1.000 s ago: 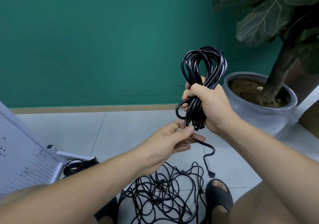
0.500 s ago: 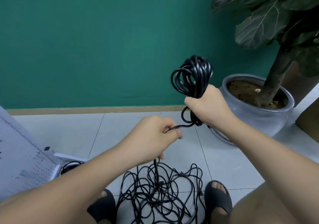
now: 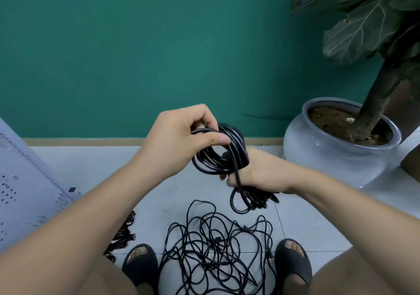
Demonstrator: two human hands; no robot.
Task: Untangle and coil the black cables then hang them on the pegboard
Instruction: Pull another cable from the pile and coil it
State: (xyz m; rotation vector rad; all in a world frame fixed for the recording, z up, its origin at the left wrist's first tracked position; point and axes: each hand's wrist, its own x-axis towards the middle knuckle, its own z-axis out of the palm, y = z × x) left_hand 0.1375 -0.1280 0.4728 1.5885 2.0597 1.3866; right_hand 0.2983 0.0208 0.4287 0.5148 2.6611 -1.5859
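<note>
Green wall and pale floor tiles back everything. At nine o'clock leans the pegboard [image 3: 20, 192]. At centre the left hand [image 3: 179, 140] pinches a strand of the coiled black cable [image 3: 218, 160], whose middle the right hand [image 3: 261, 172] clenches. Tangled cables [image 3: 218, 249] lie at six o'clock, and a plant pot [image 3: 336, 156] sits at three.

Grey pot [image 3: 336, 158] holding leafy plant [image 3: 363, 28], right; green wall [image 3: 136, 44]; tiled floor [image 3: 91, 165].

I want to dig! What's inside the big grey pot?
Brown soil with the plant's trunk growing from it. Anything deeper is covered by the soil and pot wall.
</note>
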